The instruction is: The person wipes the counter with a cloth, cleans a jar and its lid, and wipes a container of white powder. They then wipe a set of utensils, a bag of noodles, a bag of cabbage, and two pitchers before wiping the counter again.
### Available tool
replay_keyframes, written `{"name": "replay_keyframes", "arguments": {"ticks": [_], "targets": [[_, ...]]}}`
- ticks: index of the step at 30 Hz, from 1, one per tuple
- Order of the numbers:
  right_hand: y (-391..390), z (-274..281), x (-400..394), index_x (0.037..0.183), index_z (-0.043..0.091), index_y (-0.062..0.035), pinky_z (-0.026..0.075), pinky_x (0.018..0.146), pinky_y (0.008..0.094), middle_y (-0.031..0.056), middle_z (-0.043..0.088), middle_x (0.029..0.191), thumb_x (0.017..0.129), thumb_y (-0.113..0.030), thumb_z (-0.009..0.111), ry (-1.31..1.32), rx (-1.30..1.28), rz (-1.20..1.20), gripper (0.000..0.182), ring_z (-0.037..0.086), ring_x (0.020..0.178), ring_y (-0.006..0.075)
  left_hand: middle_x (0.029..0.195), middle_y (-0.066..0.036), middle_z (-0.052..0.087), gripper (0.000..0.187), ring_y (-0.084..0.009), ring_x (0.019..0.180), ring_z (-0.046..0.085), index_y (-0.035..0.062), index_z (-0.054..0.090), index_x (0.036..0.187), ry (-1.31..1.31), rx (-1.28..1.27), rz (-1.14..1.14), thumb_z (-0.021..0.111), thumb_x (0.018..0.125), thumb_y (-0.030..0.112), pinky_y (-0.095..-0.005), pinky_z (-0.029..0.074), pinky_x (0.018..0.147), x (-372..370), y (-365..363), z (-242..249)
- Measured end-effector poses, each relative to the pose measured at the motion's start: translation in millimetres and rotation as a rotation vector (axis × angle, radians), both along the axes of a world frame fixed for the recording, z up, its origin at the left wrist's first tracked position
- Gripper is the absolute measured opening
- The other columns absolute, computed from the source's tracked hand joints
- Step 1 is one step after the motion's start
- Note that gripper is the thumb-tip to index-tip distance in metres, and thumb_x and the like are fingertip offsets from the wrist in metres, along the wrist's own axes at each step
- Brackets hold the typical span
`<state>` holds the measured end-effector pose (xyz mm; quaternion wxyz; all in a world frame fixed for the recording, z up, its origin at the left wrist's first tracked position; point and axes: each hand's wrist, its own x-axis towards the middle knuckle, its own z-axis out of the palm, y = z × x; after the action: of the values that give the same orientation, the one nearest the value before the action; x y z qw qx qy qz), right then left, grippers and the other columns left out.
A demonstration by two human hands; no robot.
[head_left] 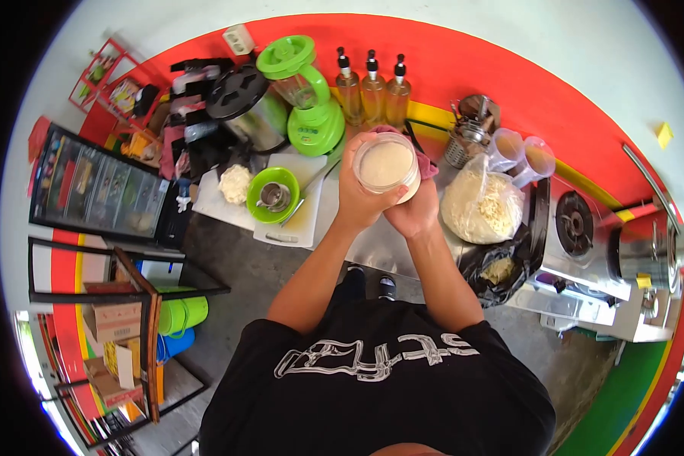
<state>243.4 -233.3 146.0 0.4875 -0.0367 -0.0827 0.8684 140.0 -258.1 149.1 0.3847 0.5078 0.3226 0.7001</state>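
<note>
A clear round jar (pixel 387 161) of pale, off-white contents is held up over the metal counter, its top facing me. My left hand (pixel 362 199) is closed around the jar's left side, with the thumb across its front. My right hand (pixel 419 211) is closed at the lower right of the jar, against a pink cloth (pixel 427 166) that bunches behind and beside it. The jar hides some of the right fingers. Left of the hands, a green bowl (pixel 264 210) with a metal cup (pixel 274 197) inside rests on a white cutting board (pixel 302 229).
A green blender (pixel 315 125), a steel pot (pixel 252 114) and pump bottles (pixel 373 95) line the back wall. Dough (pixel 235 184) lies at left. To the right are a plastic bag of pale pieces (pixel 482 204), a black bag (pixel 501 266) and a stove (pixel 585 247).
</note>
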Motion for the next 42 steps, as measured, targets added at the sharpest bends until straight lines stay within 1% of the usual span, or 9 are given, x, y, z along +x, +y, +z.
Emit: {"name": "replay_keyframes", "arguments": {"ticks": [8,11,16,18,22,23,32,36,42], "targets": [[-41,-2,-21,0.148,0.045,-0.0085,0.039,0.115,0.0363,0.0086,0.053,0.147,0.109,-0.028,0.045,-0.285,0.034,0.108,0.044,0.051,0.134,0.0221,0.129,-0.011,0.057,0.082,-0.0227,0.123,0.057,0.0023,0.041,0.139,0.048,-0.004,0.321,0.086,0.071,0.011,-0.0369,0.045,0.108,-45,-21,4],[-48,-2,-38,0.152,0.037,-0.0021,0.032,0.116,0.0367,0.0166,0.046,0.148,0.104,-0.013,0.057,-0.866,0.539,-0.426,0.053,0.044,0.139,0.0256,0.129,-0.010,0.057,0.080,-0.0210,0.123,0.057,0.0032,0.042,0.139,0.032,-0.082,0.351,0.085,0.072,0.008,-0.0355,0.045,0.108,-54,-30,3],[-30,48,-27,0.147,0.044,-0.0051,0.042,0.108,0.0341,0.0152,0.055,0.140,0.094,-0.012,0.071,-1.158,1.032,-0.544,0.060,0.056,0.126,0.0237,0.134,-0.011,0.057,0.089,-0.0195,0.123,0.057,0.0047,0.040,0.145,0.045,-0.200,0.174,0.084,0.068,0.003,-0.0351,0.046,0.107,-58,-50,9],[-19,67,-24,0.141,0.051,-0.0032,0.048,0.102,0.0365,0.0185,0.060,0.132,0.087,-0.013,0.078,-1.258,1.093,-0.235,0.061,0.063,0.116,0.0246,0.134,-0.012,0.058,0.098,-0.0211,0.123,0.058,0.0059,0.036,0.151,0.162,-0.177,0.192,0.085,0.065,0.001,-0.0361,0.047,0.106,-66,-59,14],[-13,70,-39,0.141,0.051,-0.0077,0.055,0.082,0.0449,0.0208,0.064,0.104,0.078,-0.040,0.083,-1.588,1.376,-0.167,0.078,0.067,0.092,0.0376,0.142,-0.016,0.054,0.117,-0.0250,0.127,0.057,0.0083,0.020,0.159,0.463,-0.231,0.120,0.089,0.065,0.003,-0.0375,0.047,0.107,-68,-63,24],[-16,82,-40,0.143,0.051,-0.0046,0.052,0.092,0.0453,0.0215,0.061,0.117,0.079,-0.055,0.079,-1.635,1.405,-0.029,0.086,0.064,0.104,0.0376,0.143,-0.017,0.053,0.121,-0.0261,0.128,0.057,0.0087,0.014,0.160,0.406,-0.183,0.160,0.089,0.066,0.003,-0.0382,0.047,0.107,-69,-62,17],[-25,73,-44,0.141,0.053,-0.0074,0.044,0.105,0.0438,0.0225,0.056,0.132,0.090,-0.013,0.072,-1.196,1.866,-0.442,0.055,0.057,0.121,0.0396,0.146,-0.018,0.051,0.119,-0.0253,0.130,0.057,0.0100,0.016,0.161,0.212,-0.194,0.182,0.089,0.068,0.004,-0.0373,0.046,0.109,-107,-66,32],[-31,64,-62,0.132,0.062,-0.0077,0.045,0.103,0.0421,0.0216,0.058,0.132,0.086,-0.009,0.074,-1.030,1.511,-0.332,0.047,0.056,0.123,0.0385,0.143,-0.015,0.055,0.117,-0.0233,0.127,0.057,0.0076,0.024,0.159,0.090,-0.159,0.177,0.091,0.063,0.006,-0.0381,0.046,0.108,-115,-68,46],[-4,73,-97,0.129,0.061,-0.0017,0.045,0.098,0.0295,0.0098,0.062,0.124,0.092,-0.010,0.069,-0.899,0.836,-0.008,0.039,0.056,0.113,0.0147,0.136,-0.013,0.055,0.113,-0.0226,0.128,0.054,0.0014,0.031,0.155,0.209,-0.143,0.340,0.093,0.061,0.017,-0.0381,0.043,0.109,-124,-76,38]]}}
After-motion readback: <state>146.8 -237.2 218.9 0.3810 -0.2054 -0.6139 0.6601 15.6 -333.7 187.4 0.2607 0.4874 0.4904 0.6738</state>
